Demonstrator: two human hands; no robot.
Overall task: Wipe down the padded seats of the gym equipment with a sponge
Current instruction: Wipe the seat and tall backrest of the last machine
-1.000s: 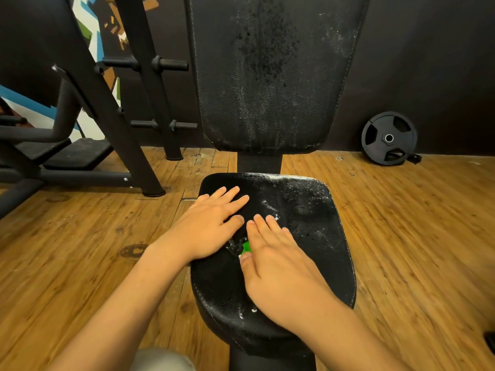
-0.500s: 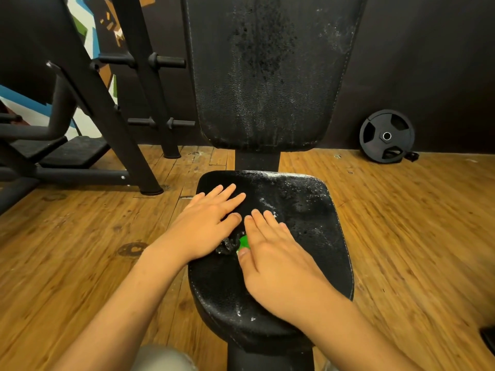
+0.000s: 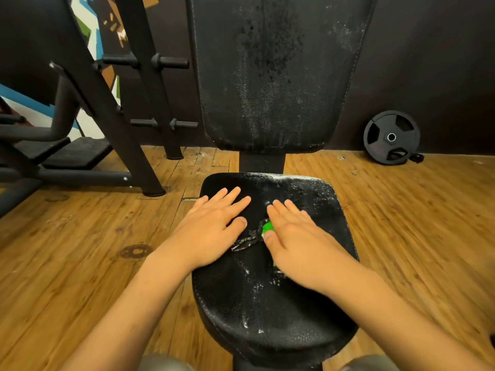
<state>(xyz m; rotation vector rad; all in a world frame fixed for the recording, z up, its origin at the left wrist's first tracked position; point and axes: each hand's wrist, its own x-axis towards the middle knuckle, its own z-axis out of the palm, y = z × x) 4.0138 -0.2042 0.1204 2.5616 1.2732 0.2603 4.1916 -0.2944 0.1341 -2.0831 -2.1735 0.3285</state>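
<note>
Right hand (image 3: 300, 245) flat, fingers straight, pressing sponge (image 3: 267, 227) onto mid-seat. Only green corner shows, rest hidden under palm, so probably no grip. Left hand (image 3: 211, 231) flat on seat (image 3: 267, 303), left part, holding nothing. Advice: even pressure, overlapping strokes through white residue. Seat edges close both sides. Most open room toward front. Backrest (image 3: 270, 76) blocks far end.

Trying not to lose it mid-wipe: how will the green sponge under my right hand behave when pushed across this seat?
The sponge is almost hidden under the flat right hand, so it is probably soft and squashes thin. The seat shows white suds, so it likely glides and could slip out sideways. Being small, it is probably light.
</note>
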